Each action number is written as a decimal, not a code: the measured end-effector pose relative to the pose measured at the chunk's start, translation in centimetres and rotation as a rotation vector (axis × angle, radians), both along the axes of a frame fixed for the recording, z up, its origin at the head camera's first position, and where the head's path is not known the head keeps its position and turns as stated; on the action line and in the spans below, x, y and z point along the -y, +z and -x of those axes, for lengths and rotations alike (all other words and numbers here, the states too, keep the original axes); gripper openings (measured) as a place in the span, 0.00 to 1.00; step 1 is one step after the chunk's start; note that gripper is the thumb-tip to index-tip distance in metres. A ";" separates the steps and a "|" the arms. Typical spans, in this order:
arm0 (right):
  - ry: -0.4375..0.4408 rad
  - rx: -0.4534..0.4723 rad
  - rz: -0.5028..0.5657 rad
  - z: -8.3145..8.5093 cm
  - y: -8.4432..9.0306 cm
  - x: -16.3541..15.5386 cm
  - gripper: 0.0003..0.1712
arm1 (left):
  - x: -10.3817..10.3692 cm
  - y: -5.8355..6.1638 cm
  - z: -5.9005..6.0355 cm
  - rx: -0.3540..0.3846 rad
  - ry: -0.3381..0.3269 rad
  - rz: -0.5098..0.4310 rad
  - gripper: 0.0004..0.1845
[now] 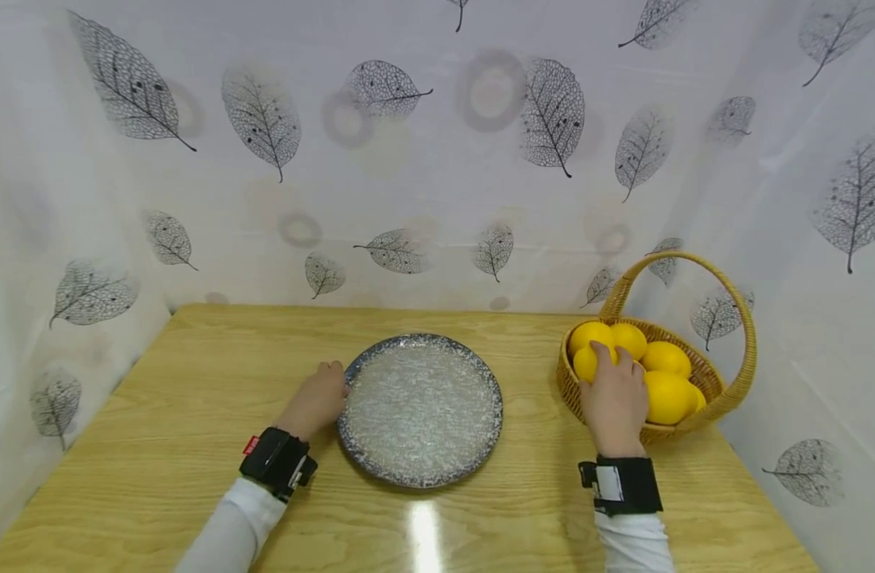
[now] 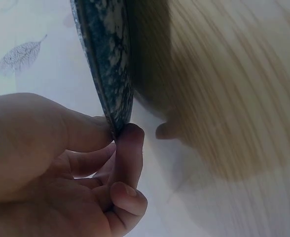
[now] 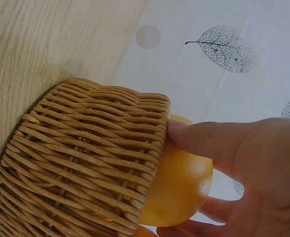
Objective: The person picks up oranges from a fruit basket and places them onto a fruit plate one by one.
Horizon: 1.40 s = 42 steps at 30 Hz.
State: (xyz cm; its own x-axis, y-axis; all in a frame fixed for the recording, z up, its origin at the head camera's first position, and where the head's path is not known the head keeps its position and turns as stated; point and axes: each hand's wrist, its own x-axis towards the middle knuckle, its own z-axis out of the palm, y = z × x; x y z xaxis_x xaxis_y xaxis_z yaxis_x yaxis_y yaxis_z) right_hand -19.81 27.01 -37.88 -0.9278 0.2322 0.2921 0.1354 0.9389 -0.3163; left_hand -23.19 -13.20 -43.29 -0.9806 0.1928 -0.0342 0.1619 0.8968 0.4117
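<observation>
In the head view, a round speckled grey plate (image 1: 421, 414) with a dark blue rim lies on the table. My left hand (image 1: 316, 402) is at its left edge. The left wrist view shows the thumb and a finger pinching the plate's rim (image 2: 108, 59). On the right stands a wicker basket (image 3: 81, 158) with a tall handle (image 1: 745, 338), holding several yellow lemons (image 1: 668, 396). Reaching over its near left side, my right hand (image 1: 616, 406) holds a lemon (image 3: 184, 182) with curled fingers. That hand hides part of the fruit from above.
The wooden table (image 1: 215, 366) meets a pale leaf-printed curtain (image 1: 409, 183) at the back and sides. Between plate and basket lies a strip of bare wood. The basket's handle arches up over its right end.
</observation>
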 end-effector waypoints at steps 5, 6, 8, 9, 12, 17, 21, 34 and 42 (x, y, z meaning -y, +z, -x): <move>-0.002 -0.001 -0.010 0.0 -0.1 -0.1 0.35 | -1.2 0.3 -0.1 0.001 -0.013 -0.012 0.19; -0.002 -0.001 -0.011 0.0 -0.1 -0.1 0.35 | -1.3 0.3 0.0 0.003 -0.012 -0.012 0.19; -0.001 -0.001 -0.013 0.0 -0.1 -0.1 0.35 | -1.6 0.3 0.0 0.008 -0.005 -0.006 0.19; 0.000 0.000 -0.014 0.1 -0.1 -0.1 0.35 | -1.7 0.2 0.1 0.011 0.001 -0.001 0.19; -0.002 0.000 -0.016 0.1 0.0 -0.1 0.35 | -2.0 0.0 0.3 0.010 0.015 0.008 0.19; 0.001 -0.004 -0.021 0.3 0.1 0.1 0.35 | -2.0 -0.1 0.5 0.008 0.028 -0.012 0.18; 0.001 0.009 -0.017 0.3 0.3 0.2 0.35 | -1.8 -0.2 0.6 0.016 0.028 -0.016 0.18; 0.000 0.030 0.003 0.1 0.0 -0.1 0.35 | -1.8 -0.5 -0.2 0.032 0.041 -0.081 0.19; 0.014 -0.024 -0.008 0.3 0.0 -0.1 0.35 | -1.8 -0.5 -0.1 0.023 0.056 -0.105 0.21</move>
State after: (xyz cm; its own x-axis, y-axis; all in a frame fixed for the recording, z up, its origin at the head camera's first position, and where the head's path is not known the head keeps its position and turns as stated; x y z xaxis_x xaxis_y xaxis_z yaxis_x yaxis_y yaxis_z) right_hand -20.11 27.11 -37.89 -0.9237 0.2169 0.3159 0.1150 0.9433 -0.3113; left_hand -23.05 -11.40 -43.77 -0.9891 0.1418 -0.0395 0.1024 0.8557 0.5072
